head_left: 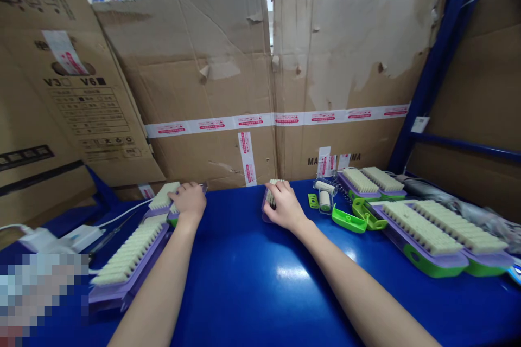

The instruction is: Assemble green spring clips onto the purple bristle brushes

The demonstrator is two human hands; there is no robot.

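My right hand [287, 209] is closed over a purple-based brush [271, 195] with pale bristles, at the back middle of the blue table. Most of that brush lies hidden under the palm. Farther left, my left hand [189, 201] has its fingers curled over another brush with a bit of green, at the back end of the left group. Beside its fingers is a brush [163, 195] with cream bristles. Closer to me lies a longer purple brush [130, 255], bristles up.
Brushes with green ends [423, 227] lie at the right, near green plastic covers [349, 219], a green plate [313, 200], small white cylinders [324, 199] and springs. A power strip [44, 244] with white cables sits left. Cardboard sheets [211, 76] wall the back of the blue table [244, 282].
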